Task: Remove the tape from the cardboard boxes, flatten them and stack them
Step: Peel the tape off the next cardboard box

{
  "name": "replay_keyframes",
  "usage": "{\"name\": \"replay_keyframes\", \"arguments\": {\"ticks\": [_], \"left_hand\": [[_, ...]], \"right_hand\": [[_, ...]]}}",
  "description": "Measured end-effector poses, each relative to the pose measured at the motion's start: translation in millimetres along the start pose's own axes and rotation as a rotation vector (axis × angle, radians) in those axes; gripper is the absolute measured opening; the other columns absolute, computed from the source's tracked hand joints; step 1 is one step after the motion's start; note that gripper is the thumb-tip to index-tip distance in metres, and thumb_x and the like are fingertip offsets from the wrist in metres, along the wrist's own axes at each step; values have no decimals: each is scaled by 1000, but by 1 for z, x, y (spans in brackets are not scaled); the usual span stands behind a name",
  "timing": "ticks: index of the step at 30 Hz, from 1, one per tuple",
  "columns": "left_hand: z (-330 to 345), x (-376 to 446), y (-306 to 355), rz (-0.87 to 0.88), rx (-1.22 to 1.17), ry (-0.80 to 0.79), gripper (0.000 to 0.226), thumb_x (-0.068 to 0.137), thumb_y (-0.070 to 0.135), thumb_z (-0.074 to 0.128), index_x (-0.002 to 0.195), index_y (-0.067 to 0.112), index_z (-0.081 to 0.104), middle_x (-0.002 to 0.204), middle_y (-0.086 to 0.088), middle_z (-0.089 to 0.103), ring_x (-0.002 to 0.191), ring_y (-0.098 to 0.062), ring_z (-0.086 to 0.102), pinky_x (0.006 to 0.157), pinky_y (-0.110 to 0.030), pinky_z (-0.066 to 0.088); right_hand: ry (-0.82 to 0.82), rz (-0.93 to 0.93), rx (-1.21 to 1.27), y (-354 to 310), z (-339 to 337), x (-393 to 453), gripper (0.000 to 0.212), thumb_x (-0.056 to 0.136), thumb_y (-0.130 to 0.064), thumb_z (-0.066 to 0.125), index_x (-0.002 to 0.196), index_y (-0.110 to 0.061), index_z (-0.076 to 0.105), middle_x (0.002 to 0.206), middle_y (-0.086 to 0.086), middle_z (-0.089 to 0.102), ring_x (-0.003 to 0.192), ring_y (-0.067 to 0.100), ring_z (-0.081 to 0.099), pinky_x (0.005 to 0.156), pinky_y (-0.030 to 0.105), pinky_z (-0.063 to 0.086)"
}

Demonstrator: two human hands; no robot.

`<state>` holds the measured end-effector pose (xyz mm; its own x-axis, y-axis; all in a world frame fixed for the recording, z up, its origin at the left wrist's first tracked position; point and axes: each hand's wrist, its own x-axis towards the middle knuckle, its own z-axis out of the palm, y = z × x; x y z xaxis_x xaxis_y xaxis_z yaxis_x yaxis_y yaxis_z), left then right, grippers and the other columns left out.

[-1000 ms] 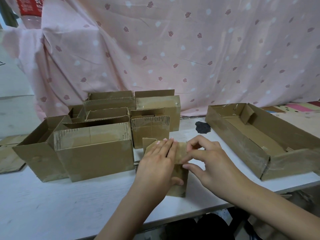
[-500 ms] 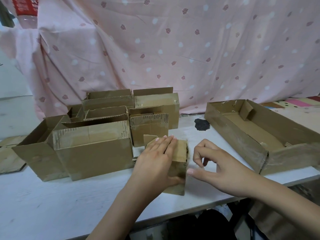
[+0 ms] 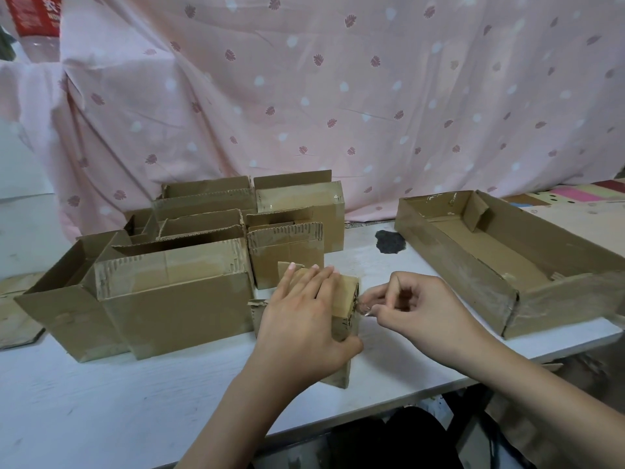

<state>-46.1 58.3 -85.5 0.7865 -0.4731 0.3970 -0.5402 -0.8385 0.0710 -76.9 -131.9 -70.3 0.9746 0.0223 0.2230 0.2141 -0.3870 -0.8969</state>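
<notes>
Head view: hands, left (image 3: pixel 306 319) steadying small box (image 3: pixel 345 301), right (image 3: pixel 422 309) pinching tape (image 3: pixel 363 308).

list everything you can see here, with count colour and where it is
small box: one, brown, near table edge, under the left hand
tape: one clear strip, at the small box's right edge
open boxes: a cluster, exact count unclear, brown, left and middle of table
long shallow box: one, brown, right side of table
table: one, white
dark patch: one, black, on table between cluster and long shallow box
cloth: one, pink with spots, hanging behind
flat cardboard: brown, far left, past the table edge
left hand: grips the small box
right hand: pinches the tape
</notes>
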Motion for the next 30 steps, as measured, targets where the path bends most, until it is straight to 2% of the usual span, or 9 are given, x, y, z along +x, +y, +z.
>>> {"name": "replay_keyframes", "arguments": {"ticks": [10,16,18,21,23,25,26,27,30], "left_hand": [[-4,-6,-9,36,-53,-24,92,74,65,38,156,25,25,162,16,19,150,0,7,123,-33,-7],[-7,-5,-14,78,-80,-34,88,75,59,43,155,26,27,161,16,22,149,-1,10,123,-30,-8],[-7,-4,-15,81,-82,-25,88,75,60,43,155,26,27,161,16,23,149,-1,10,122,-29,-8],[-4,-6,-15,67,-93,-15,88,78,63,46,155,25,26,162,16,22,149,0,9,123,-28,-7],[-2,-6,-15,55,-71,-13,92,79,69,39,157,25,21,163,15,17,150,-2,6,123,-29,-6],[-1,-6,-16,50,-49,-19,96,78,74,35,158,25,15,164,14,11,151,-2,1,123,-29,-7],[-1,-5,-16,57,-40,-30,98,80,76,37,159,25,10,165,14,7,151,-3,-2,123,-30,-8],[-2,-5,-17,71,-27,-51,101,81,76,43,159,24,5,166,13,2,151,-4,-5,123,-29,-10],[-6,-5,-18,103,19,-123,114,81,71,59,158,21,-8,165,9,-11,150,-6,-12,120,-27,-15]], "right_hand": [[-28,91,256,-4,2,3,27,84,20,56,68,0,50,86,21,75,81,37,74,85,49,60],[-10,132,281,-4,6,8,17,81,17,62,76,2,54,84,20,75,75,37,73,84,46,59],[10,145,194,-6,4,12,11,81,7,70,81,2,61,82,13,76,76,30,75,79,37,58],[-7,162,-115,-8,-1,16,11,81,-20,78,86,-15,70,84,-2,75,79,15,73,73,27,52],[-9,201,-343,-8,-5,15,31,82,-42,76,101,-20,67,94,-8,73,88,10,69,73,27,48],[-37,248,-657,-13,-8,13,60,85,-62,64,128,-21,55,112,-5,68,108,16,61,80,31,46],[-80,251,-745,-14,-10,13,62,88,-65,58,130,-19,54,115,-3,67,112,19,60,85,33,47],[-148,229,-707,-14,-12,12,53,93,-61,54,121,-16,61,112,-2,70,108,19,64,88,34,49],[-274,194,-151,-11,-2,7,33,104,-30,51,94,-7,71,92,4,76,86,22,73,91,43,57]]}}
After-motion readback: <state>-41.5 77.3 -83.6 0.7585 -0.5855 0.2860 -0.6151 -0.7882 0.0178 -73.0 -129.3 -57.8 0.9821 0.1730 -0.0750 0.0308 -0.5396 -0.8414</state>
